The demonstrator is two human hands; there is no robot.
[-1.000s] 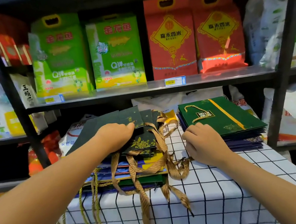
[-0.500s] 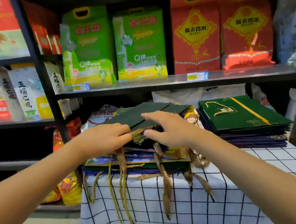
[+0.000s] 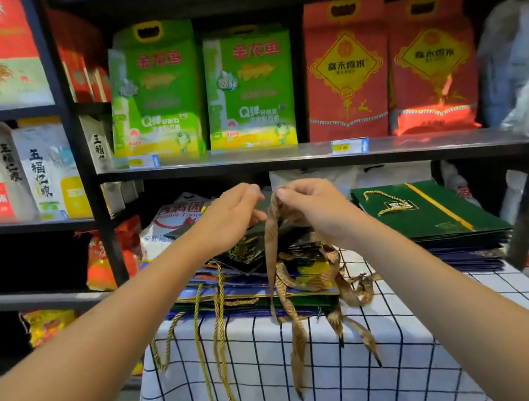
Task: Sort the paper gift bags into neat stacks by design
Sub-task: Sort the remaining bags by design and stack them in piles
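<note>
Right hand point(image 3: 318, 207): pinches ribbon point(image 3: 271, 244), which hangs straight down (long axis vertical).
Left hand point(image 3: 229, 218): beside it, fingers curled; grip unclear.

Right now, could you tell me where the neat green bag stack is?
The neat green bag stack lies at the right of the head view, on the checked tablecloth, right of the right hand.

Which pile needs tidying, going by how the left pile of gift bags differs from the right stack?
The left pile is fanned and mixes designs, its ribbon and cord handles trailing over the table edge; the right stack is squared, its cord handle lying on the top green bag. Both rest on the checked tablecloth.
</note>
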